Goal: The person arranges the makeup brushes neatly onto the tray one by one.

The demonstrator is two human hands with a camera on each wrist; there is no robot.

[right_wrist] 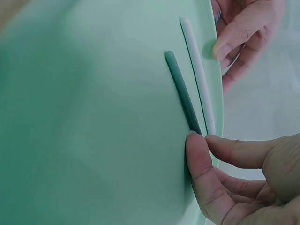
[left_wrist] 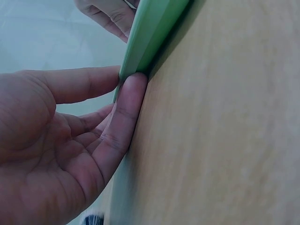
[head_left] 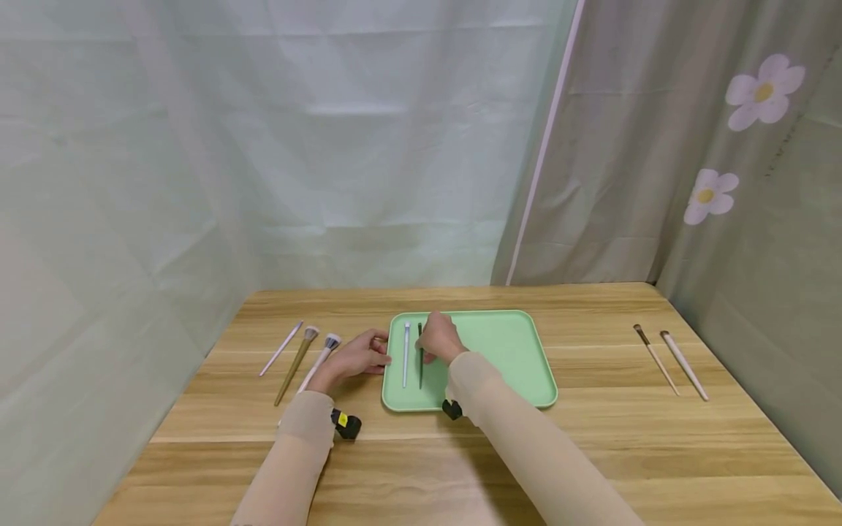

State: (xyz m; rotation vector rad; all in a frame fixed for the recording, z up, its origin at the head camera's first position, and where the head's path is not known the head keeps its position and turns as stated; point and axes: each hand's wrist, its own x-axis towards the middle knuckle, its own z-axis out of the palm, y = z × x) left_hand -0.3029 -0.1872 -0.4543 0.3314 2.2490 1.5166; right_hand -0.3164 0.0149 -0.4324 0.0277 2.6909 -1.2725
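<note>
Brush [right_wrist: 183,93], slim and dark green, lies on the pale-green rectangular tray [head_left: 506,358], long axis pointing away from me; my right hand [head_left: 439,337] pinches its far half. Just left, roughly parallel, lies a slim white brush [right_wrist: 198,77]; my left hand [head_left: 355,355] grips the tray's edge.

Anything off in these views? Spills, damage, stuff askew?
Nothing stands out. The green tray rests on the wooden table, with the white brush and dark brush roughly parallel in it. The right hand pinches the dark brush; the left hand holds the tray's edge. No spill or damage visible.
</note>
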